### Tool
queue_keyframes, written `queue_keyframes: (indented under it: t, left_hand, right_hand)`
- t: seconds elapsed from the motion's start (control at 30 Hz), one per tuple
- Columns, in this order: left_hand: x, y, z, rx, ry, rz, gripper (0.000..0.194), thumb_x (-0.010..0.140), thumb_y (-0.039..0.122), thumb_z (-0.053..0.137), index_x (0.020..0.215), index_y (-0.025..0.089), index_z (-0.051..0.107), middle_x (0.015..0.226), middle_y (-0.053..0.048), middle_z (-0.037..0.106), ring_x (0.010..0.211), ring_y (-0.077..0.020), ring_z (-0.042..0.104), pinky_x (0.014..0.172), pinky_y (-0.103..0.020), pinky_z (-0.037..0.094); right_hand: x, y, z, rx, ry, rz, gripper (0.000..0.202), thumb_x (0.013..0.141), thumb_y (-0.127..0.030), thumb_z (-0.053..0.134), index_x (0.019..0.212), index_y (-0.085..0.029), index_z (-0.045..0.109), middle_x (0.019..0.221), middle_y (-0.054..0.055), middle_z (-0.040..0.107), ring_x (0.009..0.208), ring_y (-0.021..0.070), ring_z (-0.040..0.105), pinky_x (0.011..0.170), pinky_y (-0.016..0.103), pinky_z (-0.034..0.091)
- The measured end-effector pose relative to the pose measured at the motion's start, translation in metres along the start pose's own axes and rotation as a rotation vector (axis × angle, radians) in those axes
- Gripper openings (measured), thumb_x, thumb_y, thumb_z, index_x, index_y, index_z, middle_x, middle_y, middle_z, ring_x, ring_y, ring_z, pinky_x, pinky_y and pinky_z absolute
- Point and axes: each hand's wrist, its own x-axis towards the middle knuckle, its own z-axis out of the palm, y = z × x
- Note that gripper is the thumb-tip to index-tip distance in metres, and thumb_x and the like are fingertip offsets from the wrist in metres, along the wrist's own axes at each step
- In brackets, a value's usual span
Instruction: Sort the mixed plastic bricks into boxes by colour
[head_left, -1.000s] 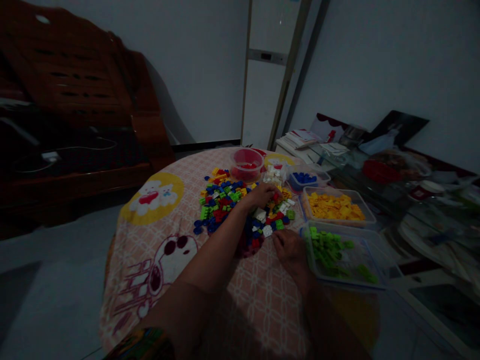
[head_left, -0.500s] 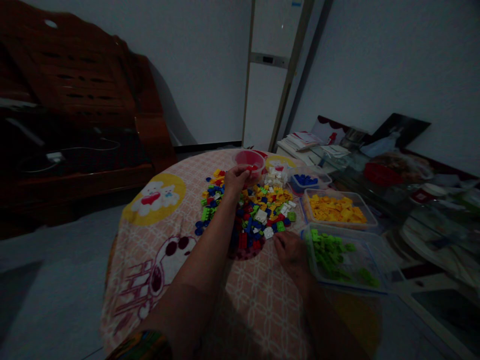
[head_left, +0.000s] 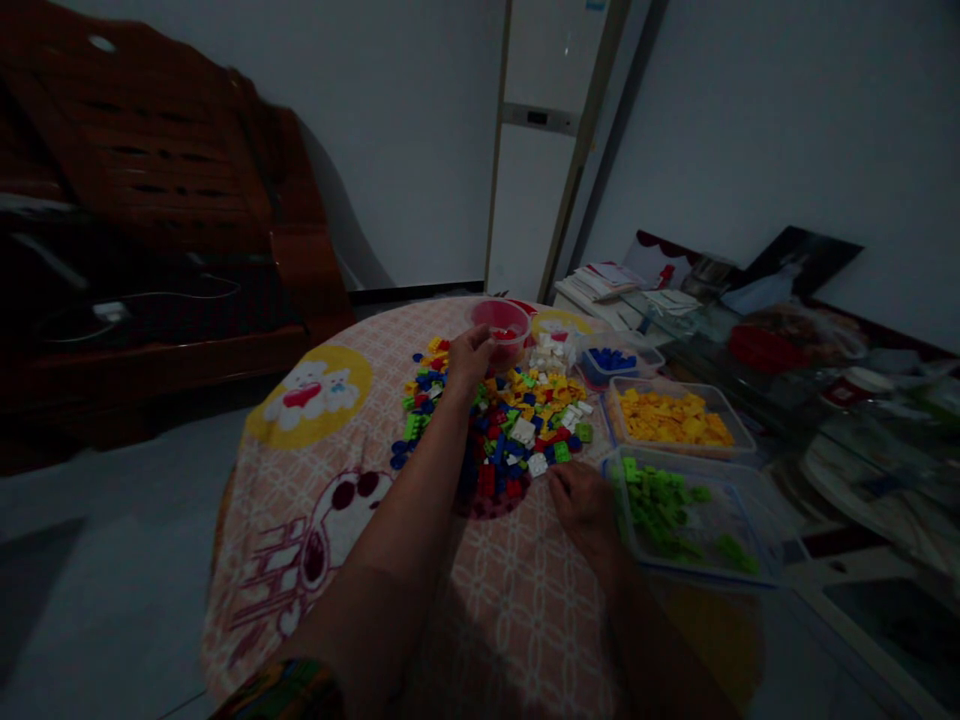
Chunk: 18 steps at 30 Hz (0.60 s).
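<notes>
My left hand [head_left: 470, 360] is at the near-left side of a pink bowl [head_left: 517, 347] with a few red pieces in it. Its thumb and fingers look slightly apart, and I see nothing between them. Below it spreads a pile of mixed building bricks [head_left: 525, 432] in red, blue, yellow, green and white. My right hand [head_left: 581, 503] rests on the cloth at the pile's near-right edge, fingers curled; whatever they hold, if anything, is hidden. Just past its fingertips lies a white brick [head_left: 538, 464].
Along the right stand a tub of blue bricks [head_left: 579, 372], a box of yellow bricks [head_left: 742, 440] and a box of green bricks [head_left: 739, 500]. White bricks [head_left: 551, 352] lie beside the bowl. A cluttered glass table [head_left: 697, 370] adjoins; a wooden bench [head_left: 292, 260] stands left.
My left hand has drawn back slightly from over the pink bowl, toward the left. My right hand and the boxes look unmoved.
</notes>
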Motion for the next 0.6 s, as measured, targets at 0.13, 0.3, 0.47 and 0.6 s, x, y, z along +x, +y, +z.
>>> queue_keyframes:
  t: [0.13, 0.3, 0.47, 0.6]
  left_hand:
    - [-0.007, 0.011, -0.002, 0.014, -0.176, 0.011, 0.045, 0.062, 0.030, 0.075, 0.104, 0.013, 0.074, 0.105, -0.010, 0.076, 0.097, -0.0252, 0.069, 0.090, -0.040, 0.054]
    - [-0.020, 0.026, 0.002, 0.186, -0.558, -0.042, 0.033, 0.064, 0.028, 0.075, 0.093, 0.012, 0.076, 0.078, -0.006, 0.074, 0.070, -0.0191, 0.067, 0.069, -0.032, 0.054]
    - [-0.031, 0.030, 0.013, 0.564, -0.857, 0.077, 0.017, 0.061, 0.019, 0.074, 0.078, 0.017, 0.077, 0.073, -0.002, 0.074, 0.068, -0.0162, 0.065, 0.064, -0.023, 0.047]
    - [-0.043, 0.027, 0.027, 0.741, -0.986, 0.112, 0.024, 0.052, 0.018, 0.082, 0.076, 0.019, 0.077, 0.073, 0.000, 0.074, 0.067, -0.0157, 0.063, 0.060, -0.021, 0.043]
  right_hand:
    - [0.000, -0.001, 0.000, -0.003, -0.008, 0.007, 0.022, 0.090, -0.021, 0.051, 0.082, -0.019, 0.071, 0.084, 0.007, 0.071, 0.082, 0.0193, 0.062, 0.078, 0.029, 0.039]
    - [0.001, -0.001, 0.000, 0.002, -0.003, 0.017, 0.024, 0.091, -0.023, 0.049, 0.082, -0.019, 0.071, 0.084, 0.007, 0.071, 0.082, 0.0197, 0.062, 0.078, 0.029, 0.039]
    - [0.000, -0.001, 0.000, 0.024, -0.006, 0.013, 0.026, 0.092, -0.025, 0.048, 0.083, -0.020, 0.071, 0.085, 0.007, 0.071, 0.083, 0.0192, 0.061, 0.079, 0.029, 0.040]
    - [0.000, -0.001, 0.001, 0.015, 0.008, 0.018, 0.026, 0.091, -0.024, 0.048, 0.080, -0.020, 0.071, 0.083, 0.007, 0.071, 0.082, 0.0191, 0.061, 0.078, 0.029, 0.040]
